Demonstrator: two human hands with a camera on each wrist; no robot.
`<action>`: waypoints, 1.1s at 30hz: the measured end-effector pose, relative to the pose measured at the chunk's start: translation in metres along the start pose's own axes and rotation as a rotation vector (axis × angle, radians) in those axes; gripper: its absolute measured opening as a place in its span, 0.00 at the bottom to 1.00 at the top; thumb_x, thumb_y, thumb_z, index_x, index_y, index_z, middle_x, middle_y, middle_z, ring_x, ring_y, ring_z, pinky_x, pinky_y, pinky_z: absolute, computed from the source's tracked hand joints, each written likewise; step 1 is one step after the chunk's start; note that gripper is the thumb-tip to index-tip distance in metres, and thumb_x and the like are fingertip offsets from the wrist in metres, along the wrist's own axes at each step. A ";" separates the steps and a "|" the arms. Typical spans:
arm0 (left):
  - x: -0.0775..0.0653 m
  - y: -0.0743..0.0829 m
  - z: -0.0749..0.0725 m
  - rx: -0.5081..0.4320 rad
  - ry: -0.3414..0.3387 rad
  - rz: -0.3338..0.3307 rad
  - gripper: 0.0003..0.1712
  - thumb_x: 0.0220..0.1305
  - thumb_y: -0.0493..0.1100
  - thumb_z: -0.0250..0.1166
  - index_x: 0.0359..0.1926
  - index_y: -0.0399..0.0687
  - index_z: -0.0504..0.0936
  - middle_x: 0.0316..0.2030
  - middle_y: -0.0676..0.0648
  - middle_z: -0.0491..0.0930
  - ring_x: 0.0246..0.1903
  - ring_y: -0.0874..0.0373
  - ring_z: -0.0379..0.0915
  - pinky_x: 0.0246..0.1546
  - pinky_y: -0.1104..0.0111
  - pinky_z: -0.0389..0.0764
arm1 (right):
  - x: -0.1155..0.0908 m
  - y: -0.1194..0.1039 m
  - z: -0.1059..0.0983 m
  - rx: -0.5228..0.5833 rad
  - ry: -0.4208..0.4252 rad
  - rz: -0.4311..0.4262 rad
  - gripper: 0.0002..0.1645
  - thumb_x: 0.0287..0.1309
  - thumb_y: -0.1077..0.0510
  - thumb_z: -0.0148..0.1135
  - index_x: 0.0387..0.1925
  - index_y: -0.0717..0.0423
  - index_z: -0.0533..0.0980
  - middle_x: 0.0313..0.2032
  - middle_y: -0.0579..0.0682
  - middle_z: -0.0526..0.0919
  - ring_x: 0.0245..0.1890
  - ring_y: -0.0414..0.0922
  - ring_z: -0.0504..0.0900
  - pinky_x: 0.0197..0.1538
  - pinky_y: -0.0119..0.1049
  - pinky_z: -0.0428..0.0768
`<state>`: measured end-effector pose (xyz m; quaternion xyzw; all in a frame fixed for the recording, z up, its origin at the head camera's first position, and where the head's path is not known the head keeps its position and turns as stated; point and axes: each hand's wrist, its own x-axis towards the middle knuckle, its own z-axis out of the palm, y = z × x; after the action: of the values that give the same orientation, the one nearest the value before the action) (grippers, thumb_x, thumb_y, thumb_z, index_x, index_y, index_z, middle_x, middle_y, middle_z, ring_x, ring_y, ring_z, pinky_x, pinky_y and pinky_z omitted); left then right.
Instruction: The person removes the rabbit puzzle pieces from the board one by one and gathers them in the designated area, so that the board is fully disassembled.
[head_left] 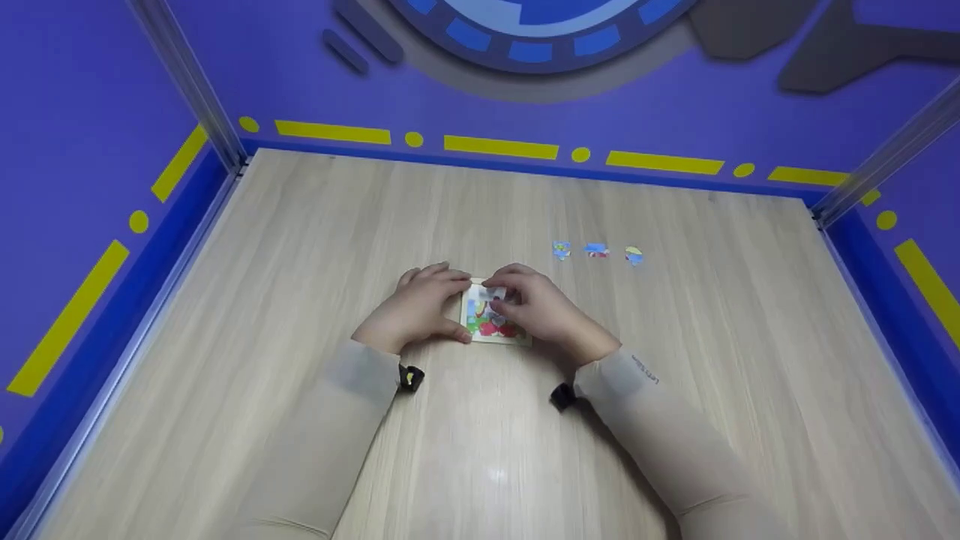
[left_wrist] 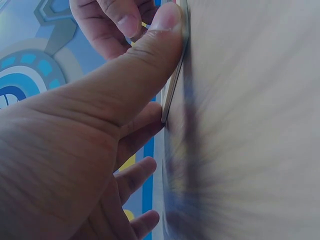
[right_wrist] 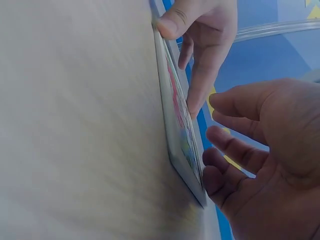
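Note:
A small jigsaw puzzle board (head_left: 484,339) with a pale rim and a colourful picture lies on the table, its upper part whitish and bare of picture. My left hand (head_left: 420,307) holds its left side, thumb at the near corner and index finger at the far corner; the other fingers spread outward in the left wrist view. Above the board's right half is my right hand (head_left: 544,304), fingers bent and tips close to the surface. In the right wrist view, no piece shows between the right hand's (right_wrist: 270,155) thumb and fingers. The right hand hides part of the picture.
Three loose puzzle pieces lie in a row beyond the right hand: a left one (head_left: 561,250), a middle one (head_left: 597,250) and a right one (head_left: 634,255). Blue-purple panels (head_left: 525,112) with yellow marks wall the wooden table (head_left: 360,210) at the back and sides.

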<state>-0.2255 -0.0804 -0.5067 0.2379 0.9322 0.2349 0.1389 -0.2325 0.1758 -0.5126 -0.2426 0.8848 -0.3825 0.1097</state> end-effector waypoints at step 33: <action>0.000 0.000 0.002 -0.008 0.006 -0.011 0.58 0.57 0.64 0.87 0.83 0.47 0.75 0.86 0.50 0.70 0.92 0.43 0.50 0.92 0.37 0.47 | -0.005 -0.001 0.020 -0.047 0.038 0.005 0.16 0.73 0.61 0.71 0.59 0.55 0.87 0.57 0.52 0.87 0.61 0.52 0.80 0.67 0.52 0.84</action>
<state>-0.2248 -0.0797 -0.5084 0.2315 0.9330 0.2385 0.1381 -0.2204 0.1652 -0.5253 -0.2356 0.8961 -0.3657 0.0882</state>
